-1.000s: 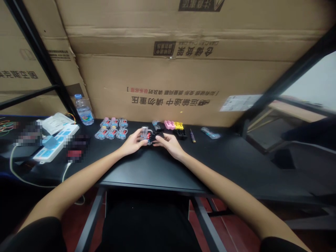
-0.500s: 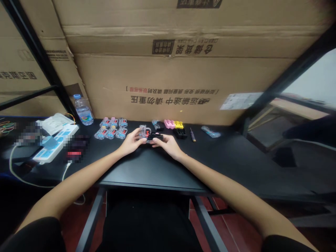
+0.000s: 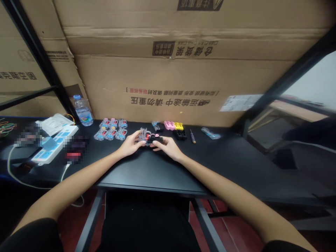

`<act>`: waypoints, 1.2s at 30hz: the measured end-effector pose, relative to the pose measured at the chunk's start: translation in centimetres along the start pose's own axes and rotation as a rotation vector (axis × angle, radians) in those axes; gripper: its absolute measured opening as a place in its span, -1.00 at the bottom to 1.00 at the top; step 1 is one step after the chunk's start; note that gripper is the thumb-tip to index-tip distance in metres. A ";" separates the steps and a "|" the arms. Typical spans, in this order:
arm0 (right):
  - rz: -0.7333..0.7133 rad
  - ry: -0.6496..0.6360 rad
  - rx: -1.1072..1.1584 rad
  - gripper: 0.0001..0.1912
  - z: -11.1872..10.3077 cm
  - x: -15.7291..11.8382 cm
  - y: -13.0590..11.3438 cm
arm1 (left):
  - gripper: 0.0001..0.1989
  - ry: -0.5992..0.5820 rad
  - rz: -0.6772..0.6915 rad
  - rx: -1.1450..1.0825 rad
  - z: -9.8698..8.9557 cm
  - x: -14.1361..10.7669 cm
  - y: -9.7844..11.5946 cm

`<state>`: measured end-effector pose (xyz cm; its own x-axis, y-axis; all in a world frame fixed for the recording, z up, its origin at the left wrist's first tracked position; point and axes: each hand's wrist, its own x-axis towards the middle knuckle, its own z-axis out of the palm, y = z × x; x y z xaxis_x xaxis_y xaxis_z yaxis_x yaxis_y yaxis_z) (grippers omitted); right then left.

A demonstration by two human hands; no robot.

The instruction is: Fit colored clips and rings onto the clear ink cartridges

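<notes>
Through the head camera, the left hand (image 3: pixel 130 147) curls round a clear plastic padlock body (image 3: pixel 143 135) at its two o'clock, while the right hand (image 3: pixel 168 148) pinches a black piece (image 3: pixel 156 139) at its ten o'clock, touching that body, over the black desk (image 3: pixel 147 169)

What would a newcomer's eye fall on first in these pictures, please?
A large brown cardboard sheet printed with black characters rises behind the black desk. At its middle, the left hand grips a clear plastic padlock-shaped piece while the right hand holds a black part against it. Beyond them lie six similar clear pieces to the left, and bright pink blocks and yellow blocks to the right.
</notes>
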<state>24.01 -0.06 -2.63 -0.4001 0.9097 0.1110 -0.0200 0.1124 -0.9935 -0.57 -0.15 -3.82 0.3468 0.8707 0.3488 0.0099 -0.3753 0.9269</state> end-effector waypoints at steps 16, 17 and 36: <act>-0.008 -0.038 -0.072 -0.49 0.2 -0.2 -0.1 | -0.38 -0.012 0.008 0.034 0.1 -0.1 -0.2; -0.009 -0.036 -0.076 -0.49 0.2 -0.2 -0.1 | -0.38 -0.011 0.011 0.044 0.1 -0.1 -0.3; 0.016 -0.017 -0.089 -0.47 0.4 -0.1 -0.1 | -0.35 -0.008 0.001 0.048 -0.1 -0.1 -0.6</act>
<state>23.67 -0.34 -2.56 -0.4151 0.9049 0.0939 0.0680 0.1338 -0.9887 -0.68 -0.02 -4.37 0.3541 0.8678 0.3486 0.0542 -0.3911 0.9187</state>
